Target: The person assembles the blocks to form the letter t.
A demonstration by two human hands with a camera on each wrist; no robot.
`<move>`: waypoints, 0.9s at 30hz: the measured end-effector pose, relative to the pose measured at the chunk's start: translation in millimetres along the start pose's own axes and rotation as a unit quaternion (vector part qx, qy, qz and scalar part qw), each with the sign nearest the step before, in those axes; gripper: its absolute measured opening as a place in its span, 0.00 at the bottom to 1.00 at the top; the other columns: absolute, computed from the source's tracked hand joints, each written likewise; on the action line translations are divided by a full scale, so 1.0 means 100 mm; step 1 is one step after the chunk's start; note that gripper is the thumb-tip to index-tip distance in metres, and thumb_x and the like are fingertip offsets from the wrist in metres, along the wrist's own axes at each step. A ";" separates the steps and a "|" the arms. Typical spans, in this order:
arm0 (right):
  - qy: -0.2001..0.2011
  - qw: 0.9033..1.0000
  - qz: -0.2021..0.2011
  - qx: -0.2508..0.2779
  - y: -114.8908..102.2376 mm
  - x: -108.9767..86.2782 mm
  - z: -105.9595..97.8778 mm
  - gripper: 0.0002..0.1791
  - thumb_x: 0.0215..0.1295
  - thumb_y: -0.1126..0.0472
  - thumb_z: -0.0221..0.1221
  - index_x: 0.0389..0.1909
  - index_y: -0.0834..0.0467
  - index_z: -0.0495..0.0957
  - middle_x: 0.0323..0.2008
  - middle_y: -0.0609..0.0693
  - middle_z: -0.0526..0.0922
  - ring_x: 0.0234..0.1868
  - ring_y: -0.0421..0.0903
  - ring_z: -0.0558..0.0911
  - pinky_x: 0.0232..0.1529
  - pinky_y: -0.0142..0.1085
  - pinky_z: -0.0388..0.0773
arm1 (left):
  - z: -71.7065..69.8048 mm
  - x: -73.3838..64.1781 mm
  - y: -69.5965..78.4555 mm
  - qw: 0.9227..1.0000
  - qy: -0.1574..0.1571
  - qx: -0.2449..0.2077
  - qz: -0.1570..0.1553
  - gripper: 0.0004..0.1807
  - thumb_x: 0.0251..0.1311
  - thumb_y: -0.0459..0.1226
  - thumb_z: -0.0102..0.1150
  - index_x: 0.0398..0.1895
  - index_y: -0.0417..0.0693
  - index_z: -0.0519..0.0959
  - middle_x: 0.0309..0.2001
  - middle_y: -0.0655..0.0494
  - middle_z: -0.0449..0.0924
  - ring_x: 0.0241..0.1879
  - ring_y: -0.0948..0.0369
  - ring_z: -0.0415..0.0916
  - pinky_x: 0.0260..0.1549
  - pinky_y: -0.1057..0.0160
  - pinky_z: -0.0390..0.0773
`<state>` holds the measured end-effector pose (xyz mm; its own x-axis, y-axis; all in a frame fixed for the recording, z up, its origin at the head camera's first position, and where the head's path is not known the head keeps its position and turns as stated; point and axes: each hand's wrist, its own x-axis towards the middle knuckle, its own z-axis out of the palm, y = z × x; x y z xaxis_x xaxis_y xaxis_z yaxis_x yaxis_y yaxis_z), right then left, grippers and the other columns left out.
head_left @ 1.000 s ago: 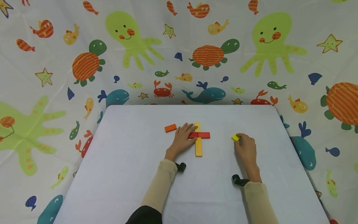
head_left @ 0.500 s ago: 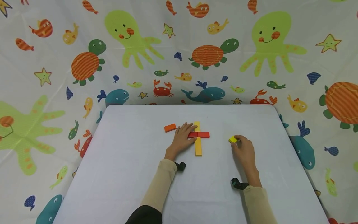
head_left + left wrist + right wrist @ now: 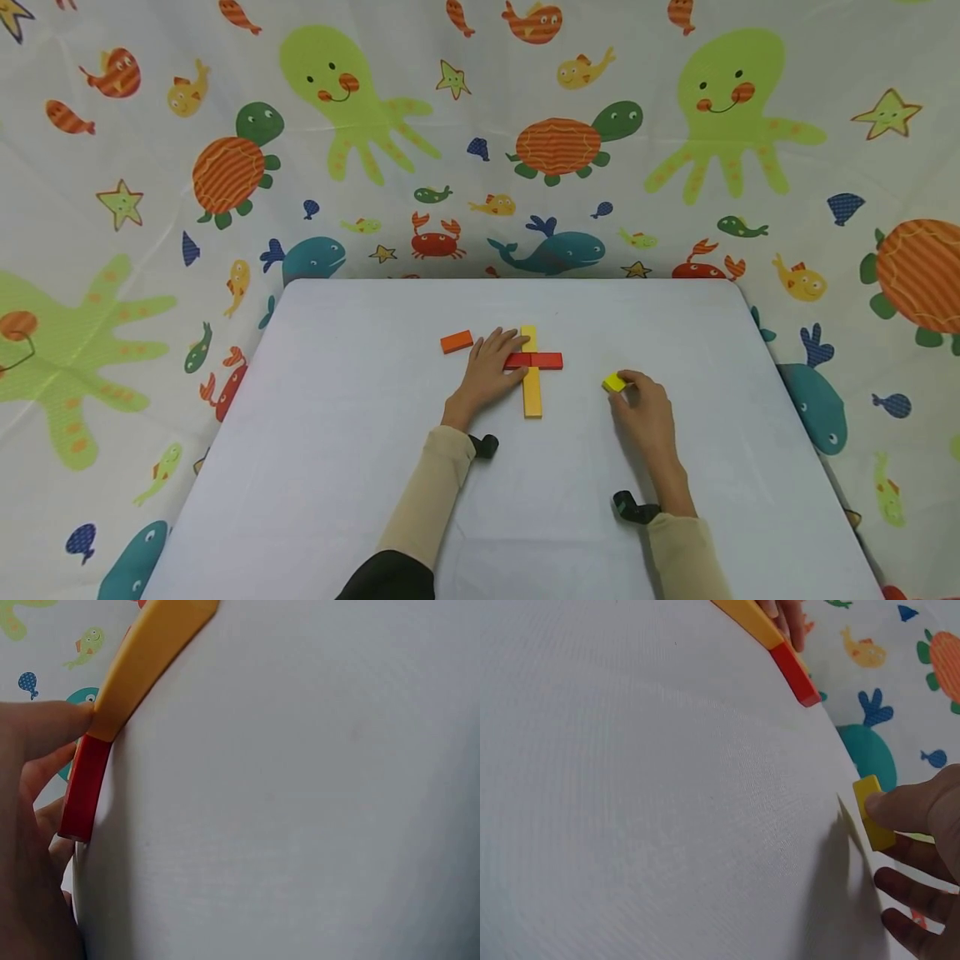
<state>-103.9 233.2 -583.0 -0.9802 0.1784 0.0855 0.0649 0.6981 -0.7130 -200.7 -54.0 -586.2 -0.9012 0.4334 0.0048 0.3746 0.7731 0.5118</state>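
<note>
In the head view, a cross of blocks lies on the white table: a red bar [image 3: 547, 361] of two red blocks laid end to end, with an upper yellow block [image 3: 529, 332] above and a lower yellow block [image 3: 532, 396] below. My left hand [image 3: 489, 371] rests at the cross's left side, thumb touching the lower yellow block [image 3: 139, 671], fingers extended past the left red block [image 3: 85, 787]. To the right, my right hand [image 3: 647, 412] pinches a small yellow block [image 3: 613, 382] between thumb and fingers. The right wrist view shows this yellow block [image 3: 869, 817] held just above the table, its shadow beside it.
An orange block [image 3: 457, 342] lies apart, up and left of my left hand. The white table [image 3: 315, 433] ends at a far edge, where a sea-animal patterned cloth [image 3: 405, 108] hangs behind. Dark wrist cameras [image 3: 636, 507] sit at both wrists.
My right hand has moved left and slightly nearer to me, bringing the small yellow block closer to the cross. My left hand and the other blocks stay in place.
</note>
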 end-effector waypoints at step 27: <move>-0.008 0.998 -0.061 -0.027 -0.19 -0.21 0.26 0.25 0.61 0.64 0.72 0.59 0.60 0.81 0.58 0.61 0.86 0.61 0.65 0.78 0.63 0.66 0.64 | 0.00 0.01 0.01 1.000 0.005 0.005 -0.001 0.32 0.73 0.54 0.54 0.79 0.63 0.65 0.82 0.54 0.59 0.84 0.48 0.47 0.81 0.37 0.43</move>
<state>-89.6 198.5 -588.9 -0.9842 0.0788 0.1585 -0.0462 0.7499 -0.6599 -201.6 -52.8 -586.2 -0.9038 0.4278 0.0118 0.3751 0.7784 0.5033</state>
